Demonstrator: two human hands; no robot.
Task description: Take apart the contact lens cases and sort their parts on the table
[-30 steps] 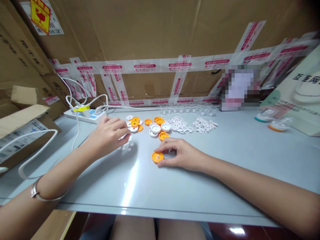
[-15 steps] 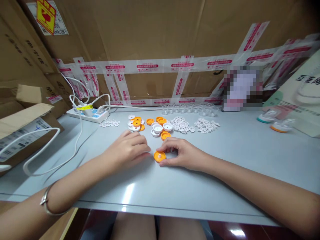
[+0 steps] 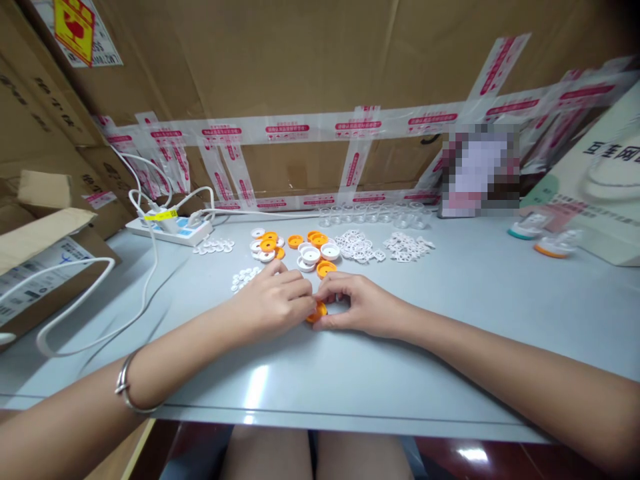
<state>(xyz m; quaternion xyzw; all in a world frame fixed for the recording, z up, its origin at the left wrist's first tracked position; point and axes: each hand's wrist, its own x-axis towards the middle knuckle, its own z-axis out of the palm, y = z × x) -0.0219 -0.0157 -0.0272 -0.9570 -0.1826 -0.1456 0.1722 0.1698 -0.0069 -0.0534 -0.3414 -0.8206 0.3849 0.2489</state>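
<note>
An orange round cap lies on the grey table, mostly covered by fingers. My right hand curls around its right side, thumb and fingers closed on it. My left hand is closed in a pinch, its fingertips pressed onto the cap from the left; anything between them is hidden. Behind the hands lies a cluster of orange and white caps. A small heap of tiny white discs sits just left of my left hand.
White flat rings lie in two heaps, another heap of them further right. A row of clear small cups lines the cardboard wall. A power strip with white cables sits left. Two assembled pieces stand at right.
My left hand moved right from the small white discs to the orange cap and now presses on it. My right hand stayed on the cap.
</note>
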